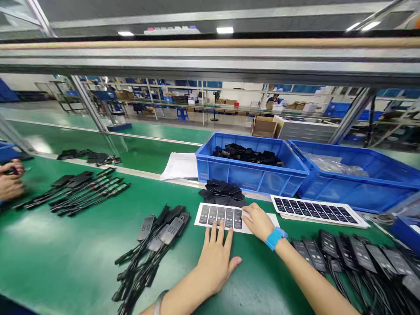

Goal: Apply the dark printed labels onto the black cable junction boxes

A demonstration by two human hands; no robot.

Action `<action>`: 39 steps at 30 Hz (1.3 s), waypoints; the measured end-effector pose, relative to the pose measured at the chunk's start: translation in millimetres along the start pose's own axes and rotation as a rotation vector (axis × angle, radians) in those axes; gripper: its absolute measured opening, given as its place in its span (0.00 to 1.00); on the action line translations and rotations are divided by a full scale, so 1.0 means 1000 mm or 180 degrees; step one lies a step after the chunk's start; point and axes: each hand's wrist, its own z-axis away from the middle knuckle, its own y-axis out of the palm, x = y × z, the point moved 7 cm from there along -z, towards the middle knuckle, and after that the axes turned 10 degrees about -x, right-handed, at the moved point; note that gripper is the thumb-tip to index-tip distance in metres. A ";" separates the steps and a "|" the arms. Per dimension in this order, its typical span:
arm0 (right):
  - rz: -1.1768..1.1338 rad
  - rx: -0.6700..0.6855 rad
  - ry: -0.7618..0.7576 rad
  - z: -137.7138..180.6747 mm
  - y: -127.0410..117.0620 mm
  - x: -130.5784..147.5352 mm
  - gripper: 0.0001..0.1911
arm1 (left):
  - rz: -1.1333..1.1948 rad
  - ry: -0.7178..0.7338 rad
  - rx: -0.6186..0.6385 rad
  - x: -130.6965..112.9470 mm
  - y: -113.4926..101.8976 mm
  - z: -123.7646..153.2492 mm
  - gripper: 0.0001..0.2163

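A white label sheet (198, 218) with a row of dark printed labels lies on the green bench. My left hand (215, 258) rests flat, fingers spread, its tips on the sheet's lower edge. At the rightmost remaining label (237, 219), my right hand (259, 222) has thumb and fingers pinched at its edge; the fingertips partly hide it. Bare backing of the sheet shows beyond that hand. Just behind lies a heap of small black pieces (221, 192). Left of my hands is a bundle of black cabled devices (170, 229), some with grey printed faces.
More labelled cabled devices (348, 253) lie at the right. Another label sheet (320, 212) sits before two blue bins (249, 175) (361, 188). White papers (179, 166) lie behind. At far left, a co-worker's hands (11, 179) are near more cabled devices (95, 188).
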 end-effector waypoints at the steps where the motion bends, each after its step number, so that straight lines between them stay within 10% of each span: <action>1: -0.0065 -0.0061 -0.0011 -0.001 0.002 0.000 0.18 | 0.0037 0.0008 0.0015 -0.001 0.001 -0.001 0.35; 12: -0.1267 -0.2001 -0.0513 0.063 -0.078 0.007 0.10 | -0.0127 -0.0233 -0.0051 0.016 -0.031 -0.011 0.33; 18: -0.1419 -0.2046 -0.0186 0.092 -0.078 -0.007 0.10 | -0.0810 -0.1768 -0.0442 0.104 -0.086 0.014 0.18; 24: -0.1943 -0.1532 0.0277 0.096 -0.059 -0.010 0.17 | -0.0430 -0.1552 -0.0209 0.115 -0.081 0.018 0.16; 28: -0.2436 -0.1137 0.0393 0.100 -0.047 -0.005 0.17 | 0.1310 -0.0925 -0.0597 0.076 -0.078 0.011 0.15; 34: -0.2930 -0.0714 0.0626 0.105 -0.035 0.001 0.18 | 0.5098 -0.0814 0.0558 0.002 -0.029 0.012 0.25; 39: -0.2983 -0.0514 0.0759 0.105 -0.034 0.007 0.22 | 0.6154 -0.1280 0.1175 -0.027 -0.004 0.023 0.26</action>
